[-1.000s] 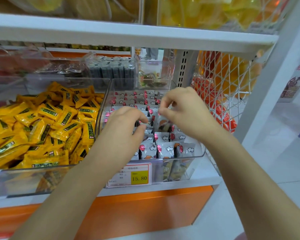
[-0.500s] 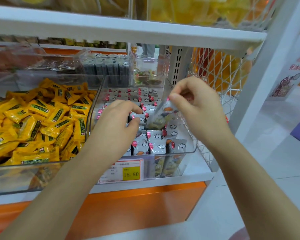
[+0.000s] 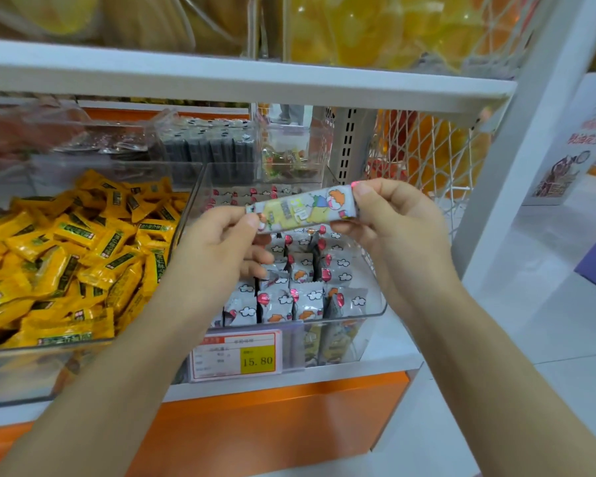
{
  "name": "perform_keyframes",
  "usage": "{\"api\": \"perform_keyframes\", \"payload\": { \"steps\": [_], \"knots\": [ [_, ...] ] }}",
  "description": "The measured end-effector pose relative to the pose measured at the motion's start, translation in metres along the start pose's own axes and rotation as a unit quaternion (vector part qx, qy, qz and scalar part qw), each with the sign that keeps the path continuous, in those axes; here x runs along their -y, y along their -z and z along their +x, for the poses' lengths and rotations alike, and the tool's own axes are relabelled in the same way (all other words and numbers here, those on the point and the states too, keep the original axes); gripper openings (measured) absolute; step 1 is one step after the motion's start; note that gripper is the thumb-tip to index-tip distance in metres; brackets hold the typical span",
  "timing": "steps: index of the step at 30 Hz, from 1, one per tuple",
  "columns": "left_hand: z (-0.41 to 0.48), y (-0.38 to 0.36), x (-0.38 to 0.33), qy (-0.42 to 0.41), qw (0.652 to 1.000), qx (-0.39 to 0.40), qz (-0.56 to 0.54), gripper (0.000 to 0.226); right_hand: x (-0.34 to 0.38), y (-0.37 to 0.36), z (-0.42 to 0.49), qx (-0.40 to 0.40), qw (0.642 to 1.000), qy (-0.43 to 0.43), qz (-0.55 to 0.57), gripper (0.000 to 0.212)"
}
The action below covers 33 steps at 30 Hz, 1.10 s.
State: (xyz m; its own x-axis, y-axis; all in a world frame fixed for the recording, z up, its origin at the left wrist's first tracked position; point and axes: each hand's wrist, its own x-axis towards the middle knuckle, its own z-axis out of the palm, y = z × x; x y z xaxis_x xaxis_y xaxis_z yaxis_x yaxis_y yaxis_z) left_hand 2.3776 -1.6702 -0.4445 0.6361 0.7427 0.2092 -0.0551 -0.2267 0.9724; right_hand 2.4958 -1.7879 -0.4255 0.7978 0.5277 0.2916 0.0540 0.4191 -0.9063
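A long grey snack packet [image 3: 303,211] with a cartoon print and a yellow patch is held level above a clear plastic bin [image 3: 375,297]. My left hand [image 3: 221,249] pinches its left end between thumb and forefinger. My right hand [image 3: 393,218] pinches its right end. Below it the bin holds several more grey packets [image 3: 289,297] standing upright in rows.
A clear bin of yellow packets [image 3: 66,256] sits to the left. A price tag reading 15.80 [image 3: 236,354] hangs on the front bin. More clear bins [image 3: 207,146] stand behind. A white shelf board [image 3: 255,84] runs overhead; a white net [image 3: 427,153] and a white post [image 3: 516,166] stand at the right.
My right hand lifted one grey packet out of the bin and turned it level. My left hand rose from the packets and took its left end.
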Motion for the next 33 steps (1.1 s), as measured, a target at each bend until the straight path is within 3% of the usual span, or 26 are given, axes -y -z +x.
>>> {"api": "perform_keyframes", "payload": {
  "steps": [2, 6, 9, 13, 16, 22, 26, 31, 33],
  "knots": [
    [0.001, 0.003, -0.002, 0.028, 0.997, -0.003, -0.076, 0.015, 0.000, 0.001, -0.001, 0.043, 0.997, -0.029, 0.048, 0.005],
    [0.001, 0.007, -0.004, 0.050, 0.983, -0.006, -0.175, 0.012, 0.000, 0.004, -0.001, 0.064, 0.988, -0.086, 0.110, 0.033],
    [0.001, 0.009, -0.005, 0.062, 0.974, -0.016, -0.219, 0.011, 0.000, 0.007, -0.001, 0.063, 0.993, -0.082, 0.059, 0.015],
    [0.002, 0.008, -0.006, 0.076, 0.962, -0.012, -0.264, 0.007, 0.002, 0.010, -0.003, 0.039, 0.998, -0.039, -0.041, 0.015],
    [0.003, 0.006, -0.005, 0.086, 0.948, -0.009, -0.307, 0.011, 0.002, 0.011, -0.004, 0.023, 0.999, -0.029, -0.037, 0.009],
    [0.003, 0.005, -0.005, 0.047, 0.953, 0.030, -0.296, 0.007, 0.003, 0.009, -0.004, -0.001, 0.997, -0.050, 0.064, 0.012],
    [-0.002, 0.005, -0.007, 0.010, 0.964, 0.066, -0.257, 0.023, 0.004, 0.009, -0.002, -0.020, 0.993, -0.058, 0.104, 0.016],
    [-0.003, 0.005, -0.006, -0.014, 0.974, 0.071, -0.213, 0.014, 0.003, 0.010, -0.001, 0.011, 0.991, -0.060, 0.119, 0.008],
    [-0.003, 0.006, -0.005, -0.015, 0.977, 0.068, -0.202, 0.013, 0.002, 0.011, 0.000, 0.024, 0.991, -0.059, 0.121, 0.019]
  ]
}}
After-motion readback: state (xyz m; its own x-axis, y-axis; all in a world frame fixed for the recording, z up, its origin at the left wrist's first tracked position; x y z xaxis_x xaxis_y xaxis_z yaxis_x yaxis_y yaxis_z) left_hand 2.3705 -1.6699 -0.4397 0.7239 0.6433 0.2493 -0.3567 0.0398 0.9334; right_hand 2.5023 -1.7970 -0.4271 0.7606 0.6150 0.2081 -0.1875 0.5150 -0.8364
